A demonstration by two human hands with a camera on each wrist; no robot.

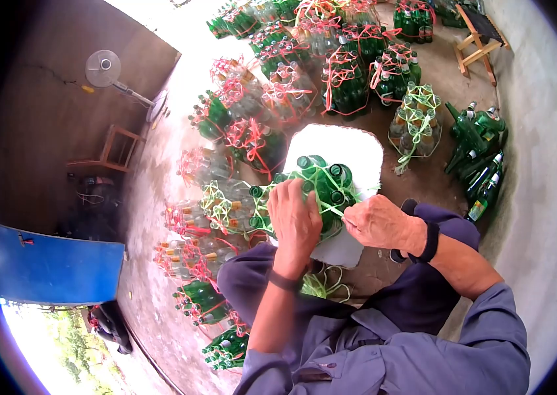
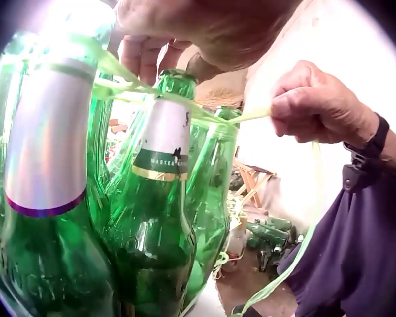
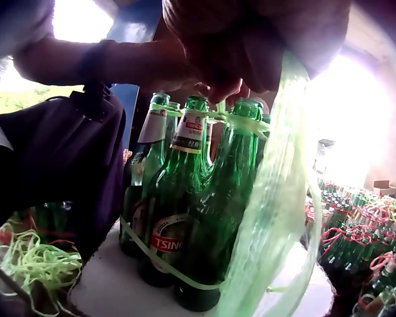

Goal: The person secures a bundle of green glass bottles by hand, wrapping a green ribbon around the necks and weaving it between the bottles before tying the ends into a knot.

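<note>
A cluster of green glass bottles (image 1: 313,162) stands upright on a white slab (image 1: 361,146), with pale green plastic twine (image 2: 252,115) wound round the necks. A lower loop circles the bottle bodies in the right wrist view. My left hand (image 1: 293,214) is over the bottle tops, its fingertips pinching the twine at the necks. To the right of the cluster, my right hand (image 1: 382,220) grips the twine, drawn taut from the necks. Below that fist a loose tail of twine (image 3: 267,224) hangs down. One bottle (image 3: 168,224) shows a red label.
Bundles of bottles tied with red twine (image 1: 249,141) crowd the floor ahead and left. A green-tied bundle (image 1: 417,122) stands at the right, near loose bottles (image 1: 479,155) by the wall. A folding stool (image 1: 479,46) is farther back. Loose green twine (image 3: 39,264) lies below the slab.
</note>
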